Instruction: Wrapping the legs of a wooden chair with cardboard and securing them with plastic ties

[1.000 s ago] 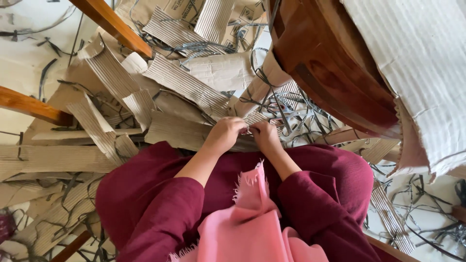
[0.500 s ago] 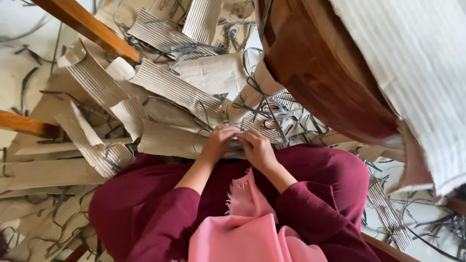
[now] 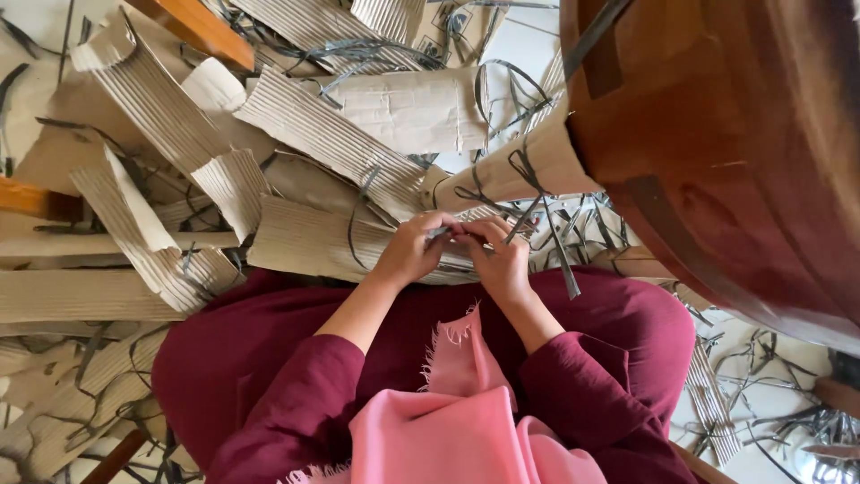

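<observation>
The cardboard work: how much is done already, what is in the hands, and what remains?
Done, as it looks: loose grey strips lie scattered over the floor and several corrugated sheets lie bare. In hand: the left hand and right hand meet over a sheet on the lap, pinching something small and grey. Left: a rolled sheet still carries strips.

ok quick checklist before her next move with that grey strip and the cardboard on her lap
1. Both hands on the work: ok, left hand and right hand meet at the grey strip.
2. Grip on the strip: cannot tell, the fingers cover it.
3. Corrugated cardboard piece supported: ok, it lies across the lap under the hands.
4. Loose strips nearby: not ok, tangled grey strips lie beside the right hand.
5. Headroom: not ok, the brown wooden furniture overhangs close to the right.
</observation>
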